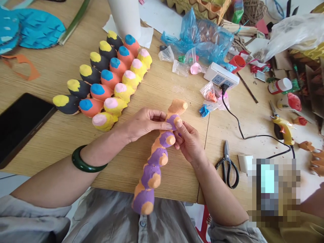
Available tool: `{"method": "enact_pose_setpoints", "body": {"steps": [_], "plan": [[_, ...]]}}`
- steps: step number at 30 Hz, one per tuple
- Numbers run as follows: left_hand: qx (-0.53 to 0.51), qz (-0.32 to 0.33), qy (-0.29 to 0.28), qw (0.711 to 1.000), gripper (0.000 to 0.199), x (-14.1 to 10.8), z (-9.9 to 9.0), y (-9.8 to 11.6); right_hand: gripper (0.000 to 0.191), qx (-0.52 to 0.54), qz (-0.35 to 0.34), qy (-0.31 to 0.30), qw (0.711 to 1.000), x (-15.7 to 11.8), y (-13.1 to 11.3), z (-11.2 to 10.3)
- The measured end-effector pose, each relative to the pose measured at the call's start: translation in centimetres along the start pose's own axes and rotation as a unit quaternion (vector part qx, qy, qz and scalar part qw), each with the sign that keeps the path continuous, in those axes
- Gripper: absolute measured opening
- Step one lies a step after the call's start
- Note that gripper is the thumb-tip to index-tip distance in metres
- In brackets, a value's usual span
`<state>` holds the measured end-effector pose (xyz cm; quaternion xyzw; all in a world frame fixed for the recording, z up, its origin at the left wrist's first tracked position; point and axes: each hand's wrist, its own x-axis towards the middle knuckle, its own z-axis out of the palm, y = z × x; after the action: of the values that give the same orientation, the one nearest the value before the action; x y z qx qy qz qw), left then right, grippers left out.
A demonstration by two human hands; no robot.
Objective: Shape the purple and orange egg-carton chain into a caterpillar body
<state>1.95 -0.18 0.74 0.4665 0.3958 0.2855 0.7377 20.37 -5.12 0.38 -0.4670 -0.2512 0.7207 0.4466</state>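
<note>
- Fingers of left hand and right hand pinch the bumpy purple-orange clay strip near its far end.
- I see it point back, maybe touching the grey cloth shirt.

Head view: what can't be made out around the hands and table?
All in the head view:
- Left hand and right hand: some fingertips hidden behind the bumpy purple-and-orange strip.
- Turquoise layered piece: cut off by the left edge.
- White-and-red jar: label too small to read.
- Lower right: contents masked by pixelation.
</note>
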Motion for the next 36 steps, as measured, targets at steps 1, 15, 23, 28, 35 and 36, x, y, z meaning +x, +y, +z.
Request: {"method": "enact_pose_setpoints", "body": {"steps": [1, 15, 23, 28, 35, 36], "plan": [[-0.008, 0.002, 0.003, 1.0, 0.026, 0.0, 0.1, -0.1, 0.053, -0.001, 0.002, -0.001, 1.0, 0.0, 0.0, 0.0], [0.001, 0.007, -0.037, 0.999, 0.023, 0.4, -0.9, 0.3, 0.058, -0.018, 0.022, -0.017, 0.999, 0.2, -0.6, -0.4], [0.065, 0.024, 0.008, 0.998, 0.021, 0.4, -0.8, 0.1, 0.056, -0.019, 0.009, 0.013, 1.0, 0.1, -0.2, -0.1], [0.071, 0.026, 0.016, 0.997, 0.025, 0.2, -0.5, 0.3, 0.057, -0.025, 0.003, 0.018, 1.0, 0.1, -0.1, -0.1], [0.07, 0.029, 0.017, 0.997, 0.026, 0.0, -0.2, 0.1, 0.056, -0.026, 0.006, 0.015, 1.0, 0.1, -0.1, -0.1], [0.069, 0.027, 0.012, 0.997, 0.026, 0.0, -0.2, 0.2, 0.056, -0.026, 0.007, 0.015, 1.0, 0.1, -0.1, -0.1]]}}
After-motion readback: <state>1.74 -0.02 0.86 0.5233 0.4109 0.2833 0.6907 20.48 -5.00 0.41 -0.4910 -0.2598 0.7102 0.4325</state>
